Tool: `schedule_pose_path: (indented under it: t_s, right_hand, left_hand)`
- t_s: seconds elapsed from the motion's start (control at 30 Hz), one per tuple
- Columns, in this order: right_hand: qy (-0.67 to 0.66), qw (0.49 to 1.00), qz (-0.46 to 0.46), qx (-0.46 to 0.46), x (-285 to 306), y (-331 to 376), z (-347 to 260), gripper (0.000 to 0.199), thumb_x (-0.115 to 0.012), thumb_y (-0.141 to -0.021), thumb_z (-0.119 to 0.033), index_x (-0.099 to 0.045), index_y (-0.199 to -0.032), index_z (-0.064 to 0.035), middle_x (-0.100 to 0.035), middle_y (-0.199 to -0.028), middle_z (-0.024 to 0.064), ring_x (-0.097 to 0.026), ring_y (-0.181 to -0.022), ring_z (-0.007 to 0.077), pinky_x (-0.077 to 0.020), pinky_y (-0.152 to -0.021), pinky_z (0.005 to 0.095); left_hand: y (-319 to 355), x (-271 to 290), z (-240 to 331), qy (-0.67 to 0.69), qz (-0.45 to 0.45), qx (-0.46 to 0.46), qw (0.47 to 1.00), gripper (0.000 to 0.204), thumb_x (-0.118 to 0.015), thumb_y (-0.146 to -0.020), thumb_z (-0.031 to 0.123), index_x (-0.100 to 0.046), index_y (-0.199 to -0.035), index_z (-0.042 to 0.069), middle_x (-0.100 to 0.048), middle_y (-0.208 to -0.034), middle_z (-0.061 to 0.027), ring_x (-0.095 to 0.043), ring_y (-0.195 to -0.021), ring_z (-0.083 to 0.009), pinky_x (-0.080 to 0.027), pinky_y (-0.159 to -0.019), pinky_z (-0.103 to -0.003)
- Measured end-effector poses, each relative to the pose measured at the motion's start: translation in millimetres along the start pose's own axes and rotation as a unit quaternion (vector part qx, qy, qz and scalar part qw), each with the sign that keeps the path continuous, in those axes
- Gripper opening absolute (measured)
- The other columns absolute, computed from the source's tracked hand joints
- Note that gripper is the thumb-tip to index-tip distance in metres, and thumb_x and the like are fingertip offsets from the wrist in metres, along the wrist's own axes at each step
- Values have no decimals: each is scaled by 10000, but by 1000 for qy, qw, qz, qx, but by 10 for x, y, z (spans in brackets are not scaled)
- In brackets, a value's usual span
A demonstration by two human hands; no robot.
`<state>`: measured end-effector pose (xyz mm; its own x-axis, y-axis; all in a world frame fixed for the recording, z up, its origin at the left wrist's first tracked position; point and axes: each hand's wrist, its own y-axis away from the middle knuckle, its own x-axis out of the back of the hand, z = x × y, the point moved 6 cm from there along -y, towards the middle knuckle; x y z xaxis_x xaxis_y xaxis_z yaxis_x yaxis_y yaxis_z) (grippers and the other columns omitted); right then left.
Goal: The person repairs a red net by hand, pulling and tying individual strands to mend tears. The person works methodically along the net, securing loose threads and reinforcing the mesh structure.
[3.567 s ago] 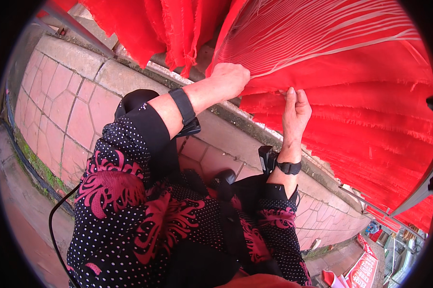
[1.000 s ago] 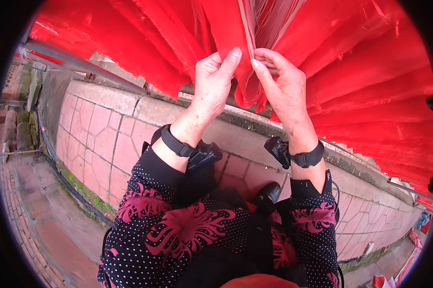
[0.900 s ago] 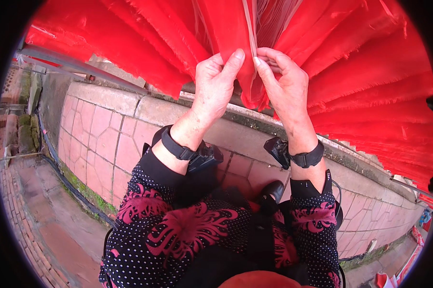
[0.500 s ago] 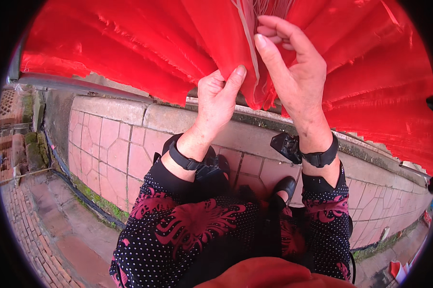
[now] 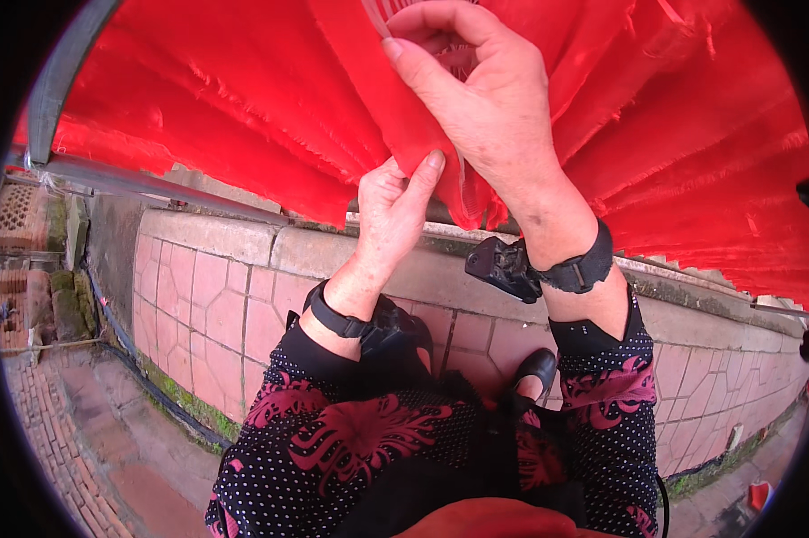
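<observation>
Pink tiles (image 5: 216, 296) sit below. Left hand (image 5: 391, 211) pinches the red cloth (image 5: 422, 134) edge low; right hand (image 5: 485, 99) grips it higher. Cloth runs up-down between them.

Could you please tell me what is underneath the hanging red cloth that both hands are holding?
Below the red cloth runs a low wall faced with pink tiles, then brick paving. The left hand and right hand pinch one fold. What lies behind the cloth is covered.

A grey metal rail (image 5: 144, 184) runs across the far left, with red cloth (image 5: 243, 108) draped over it, hanging above the tiled wall (image 5: 216, 296).
</observation>
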<state>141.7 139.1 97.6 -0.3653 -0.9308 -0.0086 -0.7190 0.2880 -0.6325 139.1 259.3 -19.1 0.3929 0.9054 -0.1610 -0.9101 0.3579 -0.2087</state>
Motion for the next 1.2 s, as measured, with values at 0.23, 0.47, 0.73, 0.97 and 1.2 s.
schedule_pose_path:
  t_s: [0.23, 0.47, 0.73, 0.97, 1.2]
  right_hand:
    - [59, 996, -35, -50, -92, -36, 24, 158, -675, -844, -110, -690, -971, -19, -675, -926, 108, -680, -835, 218, -535, -743, 313]
    - [77, 996, -33, -18, -129, -16, -3, 142, -679, -852, -101, -689, -968, -21, -696, -862, 117, -687, -759, 193, -540, -688, 292]
    - [93, 992, -59, -54, -64, -85, -20, 192, -711, -886, -87, -678, -1057, -5, -679, -908, -9, -595, -799, 45, -494, -723, 197]
    - [-20, 994, -45, -92, -102, -184, 77, 251, -740, -881, -129, -667, -1091, -11, -683, -952, 10, -619, -878, 64, -503, -802, 197]
    - [-45, 993, -30, -103, -222, -285, 12, 133, -646, -928, -47, -658, -1047, 12, -664, -927, 1, -585, -814, 55, -480, -734, 204]
  left_hand:
    - [-199, 29, 382, 34, 51, -88, 994, 296, -622, -924, -4, -561, -1209, -51, -636, -1161, -101, -592, -1054, -118, -477, -946, -272]
    - [-395, 83, 998, 25, 95, -219, 971, 330, -655, -929, 113, -582, -1225, -14, -654, -1142, -82, -604, -1047, -121, -476, -911, -266]
    - [-686, 168, 1040, 64, 99, -206, 971, 170, -637, -939, 48, -662, -1084, -36, -692, -1007, -52, -611, -905, -79, -490, -826, -229]
    - [-760, 279, 927, 136, 67, -157, 976, 238, -684, -920, 105, -669, -1130, -5, -702, -1076, -73, -644, -957, -108, -502, -873, -243]
    - [-813, 314, 868, 159, 39, -164, 973, 250, -656, -941, 116, -650, -1163, 0, -691, -1117, -72, -639, -990, -108, -500, -898, -260]
